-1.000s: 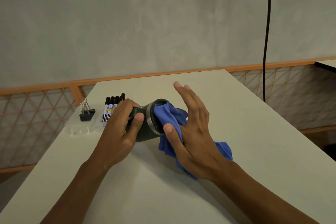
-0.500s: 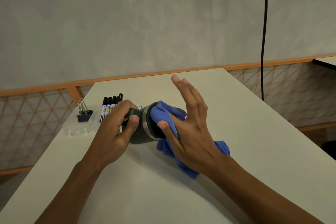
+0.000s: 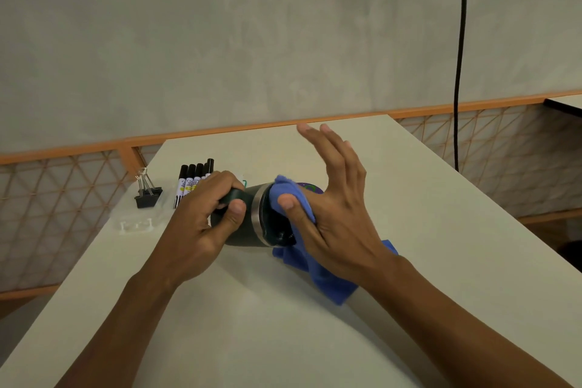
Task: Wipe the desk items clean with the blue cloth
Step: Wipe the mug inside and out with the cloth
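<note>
Two hands meet at a dark green tumbler [image 3: 248, 220] that lies on its side near the middle of the pale table [image 3: 425, 230], its mouth turned to the right. The left hand [image 3: 201, 224] grips the tumbler's body, fingers curled over the top and thumb pressed on the near side just short of the steel band [image 3: 259, 214] at the rim. The right hand [image 3: 340, 224] has its four fingers straight and spread, lifted clear above the table, while its thumb pinches a fold of the blue cloth [image 3: 297, 200] against the side of the palm and pushes it at the upper edge of the tumbler's opening. Inside the mouth only dark shows below the bunched fold. The remaining cloth trails under the right wrist and lies flat on the table towards the viewer. Just behind the tumbler's mouth part of a small purple and green disc [image 3: 310, 188] shows. At the far left corner, a row of black-capped markers [image 3: 190, 179] lies side by side, partly behind the left hand, with a black binder clip [image 3: 148, 197] beside them and a clear plastic case [image 3: 135, 224] in front of the clip. A black cable [image 3: 459, 72] hangs down the wall at the right.
</note>
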Action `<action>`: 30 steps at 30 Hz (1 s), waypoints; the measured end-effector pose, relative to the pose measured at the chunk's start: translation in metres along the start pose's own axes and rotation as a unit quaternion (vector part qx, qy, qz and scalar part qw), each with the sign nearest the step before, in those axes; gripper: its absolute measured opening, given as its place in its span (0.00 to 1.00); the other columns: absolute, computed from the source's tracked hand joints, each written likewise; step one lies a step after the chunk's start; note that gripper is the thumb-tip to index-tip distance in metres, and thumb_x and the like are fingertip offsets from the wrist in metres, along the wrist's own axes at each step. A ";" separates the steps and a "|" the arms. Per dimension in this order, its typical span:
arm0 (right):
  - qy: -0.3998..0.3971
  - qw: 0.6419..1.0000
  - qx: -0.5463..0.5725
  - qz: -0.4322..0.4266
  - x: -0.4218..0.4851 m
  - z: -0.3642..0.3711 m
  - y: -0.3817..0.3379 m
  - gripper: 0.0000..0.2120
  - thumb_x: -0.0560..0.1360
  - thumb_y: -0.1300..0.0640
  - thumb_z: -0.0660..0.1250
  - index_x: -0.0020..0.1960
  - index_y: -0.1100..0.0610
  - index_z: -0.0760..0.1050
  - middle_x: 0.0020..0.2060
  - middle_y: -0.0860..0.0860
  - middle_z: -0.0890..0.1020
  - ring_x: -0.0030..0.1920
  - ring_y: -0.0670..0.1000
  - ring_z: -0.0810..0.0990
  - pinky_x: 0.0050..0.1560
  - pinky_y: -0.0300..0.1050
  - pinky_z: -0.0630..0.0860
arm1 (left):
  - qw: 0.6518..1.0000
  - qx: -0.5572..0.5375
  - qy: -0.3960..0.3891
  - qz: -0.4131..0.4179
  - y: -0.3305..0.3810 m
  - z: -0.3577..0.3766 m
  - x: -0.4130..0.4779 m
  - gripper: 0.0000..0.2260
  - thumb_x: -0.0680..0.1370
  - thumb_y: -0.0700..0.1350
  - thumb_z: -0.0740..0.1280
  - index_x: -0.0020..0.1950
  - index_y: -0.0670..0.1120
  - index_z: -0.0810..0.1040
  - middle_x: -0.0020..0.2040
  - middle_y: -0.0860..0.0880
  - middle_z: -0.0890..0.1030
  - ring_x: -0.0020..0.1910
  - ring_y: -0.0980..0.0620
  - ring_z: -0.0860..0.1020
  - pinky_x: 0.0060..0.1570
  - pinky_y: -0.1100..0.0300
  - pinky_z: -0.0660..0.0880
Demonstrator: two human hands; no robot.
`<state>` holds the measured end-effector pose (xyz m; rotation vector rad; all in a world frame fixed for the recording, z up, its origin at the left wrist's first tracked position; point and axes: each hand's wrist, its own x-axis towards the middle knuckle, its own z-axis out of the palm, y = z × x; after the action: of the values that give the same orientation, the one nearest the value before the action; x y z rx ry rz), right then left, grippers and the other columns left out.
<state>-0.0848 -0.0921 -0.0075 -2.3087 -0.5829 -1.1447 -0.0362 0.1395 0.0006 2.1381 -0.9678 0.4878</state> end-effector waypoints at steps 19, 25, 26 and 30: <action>-0.002 0.998 0.060 -0.001 -0.002 0.000 -0.008 0.23 0.87 0.42 0.53 0.53 0.51 0.85 0.84 0.56 0.59 0.85 0.60 0.55 0.79 0.72 0.55 | 0.999 -0.032 -0.006 -0.021 -0.003 -0.002 -0.001 0.16 0.85 0.57 0.57 0.47 0.46 0.73 0.42 0.52 0.74 0.41 0.48 0.73 0.41 0.64 0.69; -0.001 0.994 0.100 -0.041 -0.010 0.000 -0.010 0.19 0.87 0.43 0.53 0.56 0.53 0.79 0.84 0.57 0.58 0.84 0.61 0.57 0.79 0.72 0.55 | 0.997 -0.069 0.009 -0.036 0.000 -0.004 0.000 0.15 0.85 0.56 0.56 0.47 0.49 0.73 0.40 0.57 0.74 0.40 0.52 0.73 0.43 0.68 0.68; -0.003 0.993 0.109 -0.043 -0.011 -0.001 -0.011 0.18 0.87 0.43 0.53 0.59 0.54 0.76 0.83 0.57 0.58 0.84 0.62 0.58 0.79 0.70 0.56 | 0.996 -0.077 0.014 -0.037 0.000 -0.006 0.000 0.14 0.85 0.57 0.56 0.48 0.50 0.73 0.40 0.59 0.74 0.40 0.53 0.73 0.43 0.70 0.68; -0.025 0.993 0.100 -0.058 -0.012 -0.006 -0.008 0.23 0.87 0.45 0.54 0.51 0.51 0.86 0.83 0.56 0.58 0.83 0.63 0.58 0.79 0.66 0.57 | 0.996 -0.072 0.023 -0.043 -0.001 -0.007 -0.001 0.13 0.85 0.57 0.56 0.48 0.53 0.73 0.40 0.60 0.75 0.40 0.53 0.73 0.44 0.70 0.68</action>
<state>-0.0999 -0.0913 -0.0123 -2.1615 -0.8212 -1.0320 -0.0361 0.1459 0.0039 2.0217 -0.8557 0.4103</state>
